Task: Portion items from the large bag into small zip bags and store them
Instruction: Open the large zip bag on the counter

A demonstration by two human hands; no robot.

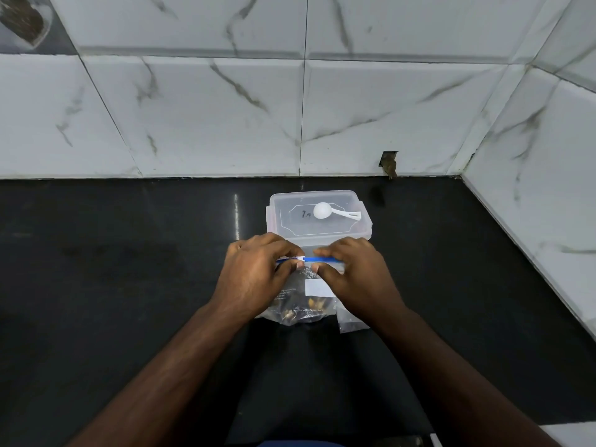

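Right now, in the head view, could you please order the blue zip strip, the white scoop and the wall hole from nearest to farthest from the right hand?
1. Blue zip strip: under the right hand.
2. White scoop: beyond, on the container lid.
3. Wall hole: farthest, at the wall's base.

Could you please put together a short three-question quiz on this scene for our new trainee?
1. True or false: the white scoop lies on the closed lid of the clear box.
2. Which hand has its fingers at the white slider on the bag's blue zip strip? A) left hand B) right hand
3. Fill in: the clear bag holds brownish pieces and rests on the ____ counter.

Key
1. True
2. A
3. black
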